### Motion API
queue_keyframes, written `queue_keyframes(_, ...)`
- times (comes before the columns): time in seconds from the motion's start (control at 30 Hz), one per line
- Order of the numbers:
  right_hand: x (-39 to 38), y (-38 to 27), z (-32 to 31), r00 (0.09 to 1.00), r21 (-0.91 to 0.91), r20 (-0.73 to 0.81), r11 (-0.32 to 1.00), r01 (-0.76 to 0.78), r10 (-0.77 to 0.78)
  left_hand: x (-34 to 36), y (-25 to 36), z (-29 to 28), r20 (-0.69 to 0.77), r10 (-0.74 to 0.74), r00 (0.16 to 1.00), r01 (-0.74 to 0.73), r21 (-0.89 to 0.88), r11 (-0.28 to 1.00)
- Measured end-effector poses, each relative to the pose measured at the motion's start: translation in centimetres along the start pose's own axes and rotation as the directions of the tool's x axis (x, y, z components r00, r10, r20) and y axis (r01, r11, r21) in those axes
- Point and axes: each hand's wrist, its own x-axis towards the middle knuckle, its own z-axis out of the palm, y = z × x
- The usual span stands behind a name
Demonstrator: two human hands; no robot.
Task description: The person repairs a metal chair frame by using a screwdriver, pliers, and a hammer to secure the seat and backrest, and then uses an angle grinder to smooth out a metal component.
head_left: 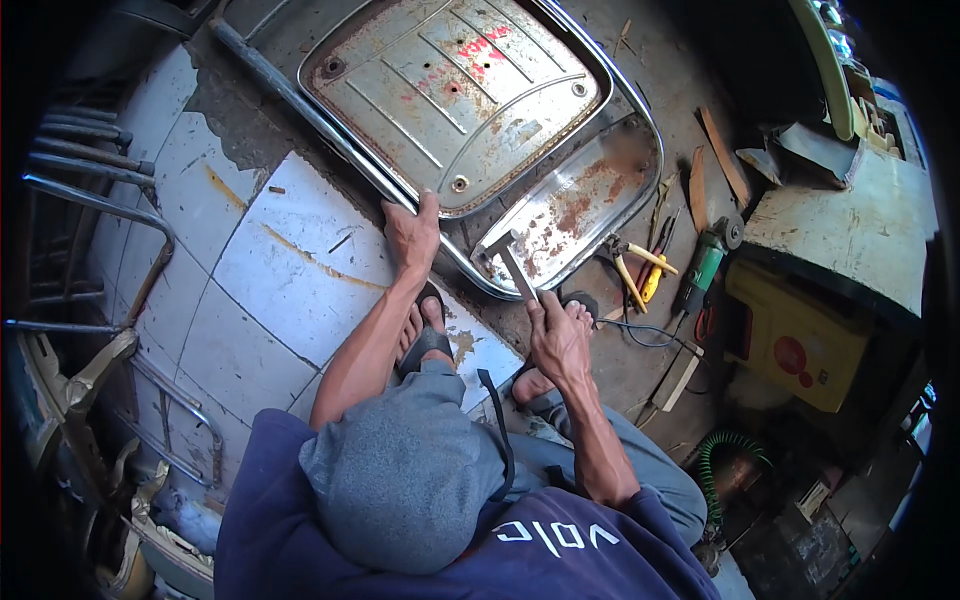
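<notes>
A chair-like frame of bent chrome tube (365,170) lies on the floor in front of me. Inside it sits a rusty pressed-metal panel (455,95) with ridges, holes and red marks. A smaller shiny, rust-stained panel (570,205) fills the frame's near right end. My left hand (412,240) is closed round the tube at the big panel's near corner. In my right hand (562,345) is a hammer (520,268), gripped by its handle. Its head is over the near edge of the smaller panel; whether it touches the metal I cannot tell.
Right of the frame lie pliers (630,275), a yellow-handled screwdriver (652,278) and a green angle grinder (703,265) with its cord. Wood strips (725,155) lie farther off. Metal tube frames (150,240) crowd the left. A yellow box (790,335) stands at right. My sandalled feet are close to the frame.
</notes>
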Motion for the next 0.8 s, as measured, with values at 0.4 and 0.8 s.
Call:
queue_keyframes(0.4,-0.3,-0.4,0.0,0.986,0.059,0.131,0.992,-0.114,0.105,-0.1,0.4,-0.7,0.064,-0.055,0.996,0.049,0.087,0.995)
queue_keyframes(0.8,0.9,-1.0,-3.8,0.976,0.614,0.127,0.759,-0.217,0.176,0.6,-0.3,-1.7,0.028,0.038,0.999,-0.042,0.137,0.990)
